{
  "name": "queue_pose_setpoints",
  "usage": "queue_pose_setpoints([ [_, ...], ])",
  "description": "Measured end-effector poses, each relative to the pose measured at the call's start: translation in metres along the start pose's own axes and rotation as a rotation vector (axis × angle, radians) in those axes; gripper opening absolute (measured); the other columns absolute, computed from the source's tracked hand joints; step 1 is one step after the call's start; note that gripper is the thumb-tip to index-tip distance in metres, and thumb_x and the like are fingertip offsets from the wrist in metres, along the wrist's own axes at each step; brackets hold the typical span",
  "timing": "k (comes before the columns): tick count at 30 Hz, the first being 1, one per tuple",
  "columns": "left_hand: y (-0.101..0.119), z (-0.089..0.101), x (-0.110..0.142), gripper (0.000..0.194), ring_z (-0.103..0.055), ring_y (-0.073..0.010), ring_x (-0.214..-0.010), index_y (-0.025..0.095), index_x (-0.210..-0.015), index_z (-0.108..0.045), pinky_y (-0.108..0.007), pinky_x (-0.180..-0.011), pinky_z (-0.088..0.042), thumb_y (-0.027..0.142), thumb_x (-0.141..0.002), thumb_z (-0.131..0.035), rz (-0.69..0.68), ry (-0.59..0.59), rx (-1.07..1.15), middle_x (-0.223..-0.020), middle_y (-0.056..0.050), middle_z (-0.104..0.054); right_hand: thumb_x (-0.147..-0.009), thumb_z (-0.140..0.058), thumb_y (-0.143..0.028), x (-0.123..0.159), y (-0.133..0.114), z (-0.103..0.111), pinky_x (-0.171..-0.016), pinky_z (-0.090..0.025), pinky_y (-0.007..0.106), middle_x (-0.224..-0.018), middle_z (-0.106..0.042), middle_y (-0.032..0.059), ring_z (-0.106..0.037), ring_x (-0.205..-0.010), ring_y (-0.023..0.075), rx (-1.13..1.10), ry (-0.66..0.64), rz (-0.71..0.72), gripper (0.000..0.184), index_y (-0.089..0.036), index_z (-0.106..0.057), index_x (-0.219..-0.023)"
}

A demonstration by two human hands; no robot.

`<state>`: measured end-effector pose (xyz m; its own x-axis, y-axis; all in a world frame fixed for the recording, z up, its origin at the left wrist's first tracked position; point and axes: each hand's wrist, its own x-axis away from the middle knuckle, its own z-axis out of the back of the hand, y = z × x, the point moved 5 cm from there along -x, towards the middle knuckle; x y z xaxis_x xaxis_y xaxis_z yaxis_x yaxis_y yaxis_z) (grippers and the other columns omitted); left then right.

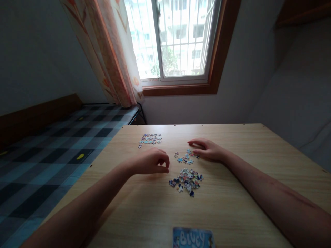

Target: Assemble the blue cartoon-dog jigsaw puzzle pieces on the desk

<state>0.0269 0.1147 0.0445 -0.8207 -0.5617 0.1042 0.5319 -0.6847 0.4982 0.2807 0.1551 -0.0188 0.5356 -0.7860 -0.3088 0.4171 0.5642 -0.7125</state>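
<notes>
My left hand point(155, 161) hovers over the table left of the jigsaw pieces, its fingers curled and its thumb close to the index finger. Anything between those fingertips is too small to make out. Beside a loose group of jigsaw pieces point(187, 160), my right hand point(208, 150) rests with fingers stretched out and thumb apart; its fingertips are at the group's right edge. Nearer to me lies a heaped pile of jigsaw pieces point(188, 178), mixed white, dark blue and other colours. Farther back at the left, several jigsaw pieces point(151, 138) are laid out in rows.
A blue box with "Bluey" lettering point(193, 238) lies at the near edge of view on the light wooden table point(243, 193). To the left is a bed with a checked cover point(64, 137). A curtain point(111, 51) hangs by the barred window point(181, 41).
</notes>
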Motion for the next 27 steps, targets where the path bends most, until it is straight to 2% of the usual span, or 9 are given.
queue_pose_setpoints([
  [3, 0.019, -0.018, -0.003, 0.015, -0.056, -0.0122, -0.07, 0.022, -0.088, -0.073, -0.023, -0.061, -0.039, 0.033, -0.078, -0.075, -0.022, -0.081, -0.04, -0.082, -0.001, -0.065, -0.088, -0.069, -0.044, -0.001, 0.0, 0.0, -0.107, -0.046, 0.049, -0.13, -0.066, 0.0109, -0.061, -0.121, 0.0287, 0.015, 0.0, 0.006, 0.045, -0.024, -0.066, -0.127],
  [6, 0.024, -0.026, -0.003, 0.015, -0.056, -0.0126, -0.069, 0.022, -0.087, -0.073, -0.023, -0.06, -0.039, 0.032, -0.076, -0.076, 0.014, -0.1, -0.086, -0.084, -0.001, -0.066, -0.087, -0.069, -0.043, -0.001, 0.0, 0.0, -0.107, -0.046, 0.048, -0.129, -0.067, 0.0105, -0.061, -0.121, 0.0287, 0.022, 0.002, 0.014, 0.044, -0.023, -0.067, -0.126],
  [12, 0.022, -0.028, -0.003, 0.005, -0.056, -0.0113, -0.066, 0.021, -0.076, -0.072, -0.023, -0.058, -0.038, 0.021, -0.072, -0.075, 0.028, -0.114, -0.11, -0.082, -0.001, -0.067, -0.088, -0.068, -0.043, -0.002, -0.003, 0.0, -0.104, -0.047, 0.046, -0.125, -0.069, 0.0104, -0.063, -0.117, 0.0278, 0.054, -0.004, 0.023, 0.041, -0.022, -0.069, -0.123],
  [16, 0.019, -0.028, -0.002, 0.009, -0.057, -0.0114, -0.066, 0.021, -0.076, -0.072, -0.022, -0.057, -0.039, 0.015, -0.069, -0.073, 0.003, -0.136, -0.091, -0.079, 0.0, -0.067, -0.089, -0.067, -0.042, -0.003, -0.005, 0.001, -0.104, -0.048, 0.045, -0.124, -0.069, 0.0098, -0.063, -0.116, 0.0272, 0.068, -0.01, 0.04, 0.039, -0.022, -0.069, -0.122],
  [21, 0.022, -0.027, 0.0, 0.016, -0.057, -0.0117, -0.067, 0.022, -0.083, -0.072, -0.022, -0.057, -0.04, 0.017, -0.068, -0.075, 0.016, -0.136, -0.079, -0.083, 0.0, -0.067, -0.089, -0.067, -0.041, -0.003, -0.006, 0.001, -0.103, -0.048, 0.046, -0.123, -0.07, 0.0103, -0.064, -0.114, 0.0276, 0.081, -0.001, 0.049, 0.037, -0.022, -0.069, -0.121],
  [27, 0.021, -0.03, -0.001, 0.011, -0.057, -0.0118, -0.066, 0.021, -0.079, -0.073, -0.022, -0.057, -0.04, 0.017, -0.068, -0.073, 0.018, -0.149, -0.06, -0.081, -0.001, -0.067, -0.089, -0.067, -0.042, -0.003, -0.007, 0.0, -0.103, -0.048, 0.046, -0.123, -0.07, 0.0088, -0.064, -0.115, 0.0271, 0.074, -0.001, 0.068, 0.035, -0.024, -0.07, -0.119],
])
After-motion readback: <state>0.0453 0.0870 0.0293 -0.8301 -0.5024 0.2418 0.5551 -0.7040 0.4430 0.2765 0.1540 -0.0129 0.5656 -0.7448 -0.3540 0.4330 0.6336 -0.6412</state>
